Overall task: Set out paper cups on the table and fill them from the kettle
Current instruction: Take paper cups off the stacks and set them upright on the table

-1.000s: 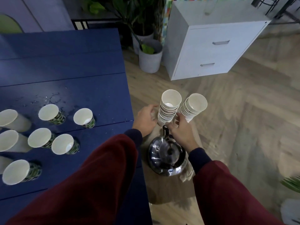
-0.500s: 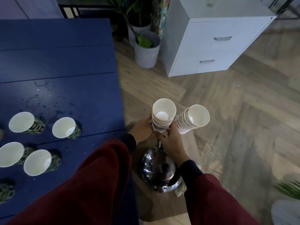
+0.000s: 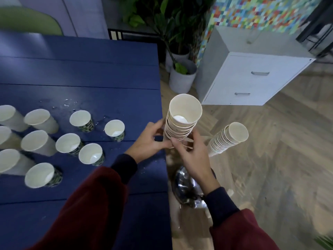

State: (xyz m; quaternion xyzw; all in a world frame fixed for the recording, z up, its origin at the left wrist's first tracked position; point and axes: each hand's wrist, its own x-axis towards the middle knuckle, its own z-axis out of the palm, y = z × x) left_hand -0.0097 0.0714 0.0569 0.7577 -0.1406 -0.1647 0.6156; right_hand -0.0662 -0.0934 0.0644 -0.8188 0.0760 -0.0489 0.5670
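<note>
A tall stack of paper cups is held up just past the right edge of the blue table. My left hand grips its lower part from the left, and my right hand holds it from the right and front. A second stack of cups leans to the right of it, apart from both hands. Below my right wrist sits the shiny metal kettle, partly hidden by my arm. Several single cups stand open side up on the left part of the table.
A white drawer cabinet stands at the back right on the wooden floor. Potted plants fill the gap between the table and the cabinet. Water drops lie on the table behind the cups.
Both hands have raised the nearer stack higher and a little toward the table. My view has swung so that more of the cups on the table show.
</note>
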